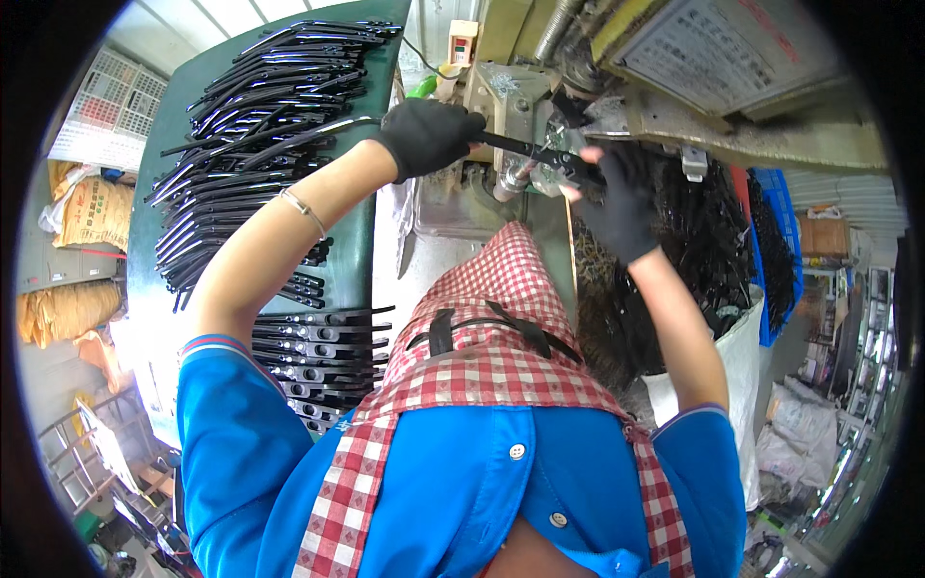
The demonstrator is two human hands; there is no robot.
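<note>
Wearing a red-and-white checked apron (501,376) over a blue shirt (462,462). Close in on the right, see a white sack (742,376) beside a tangled heap of black parts (699,250); cannot tell whether containing that heap. Close in on the left, see a row of flat-ended black parts (318,356) laid side by side on a green table (356,241), below a larger pile of black rods (260,135). Farther out, at a metal machine fixture (506,106), grasping a long black part (515,146) in the gloved left hand (429,140): slim, nearly straight, thicker toward the right end. Reaching to that end with the gloved right hand (621,197); cannot tell, through blur, whether gripping or merely close. Farther right, see a blue crate (779,326) holding dark, thin pieces (774,246). Far left, see tan sacks (96,212), hiding their contents.
</note>
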